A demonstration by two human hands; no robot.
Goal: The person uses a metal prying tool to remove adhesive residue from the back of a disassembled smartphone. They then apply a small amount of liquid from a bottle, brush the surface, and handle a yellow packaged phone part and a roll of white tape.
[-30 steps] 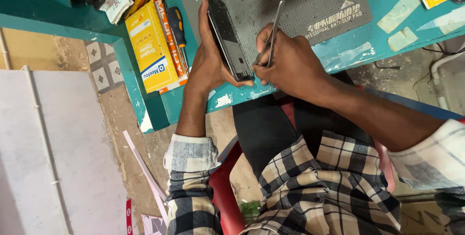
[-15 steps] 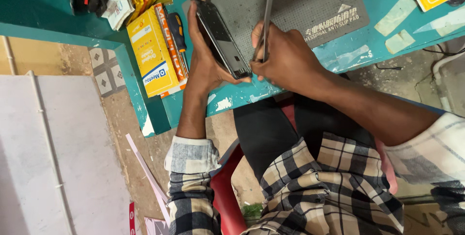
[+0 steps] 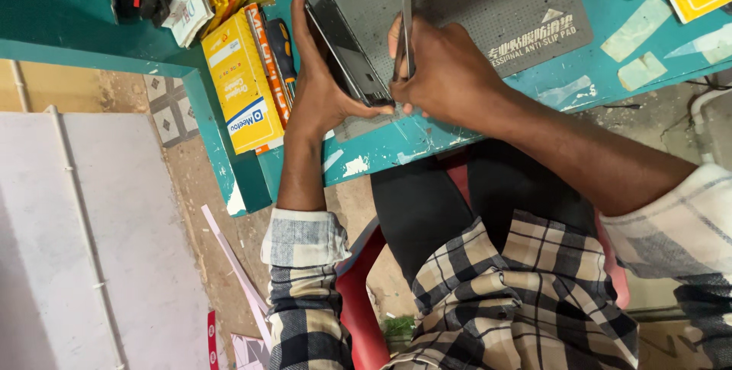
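The left hand grips the tilted phone; the right hand pinches a thin metal tool upright at its near end.

I see 2 things in hand. The phone is a slim dark slab with a glossy black face, tilted up on its long edge rather than lying flat, its lower end near the bench's front edge and its upper end reaching toward the grey mat's left edge. The tweezers are thin, straight, silvery metal, standing nearly upright just right of the phone, with their lower tip at the phone's lower end, above the mat's front edge.
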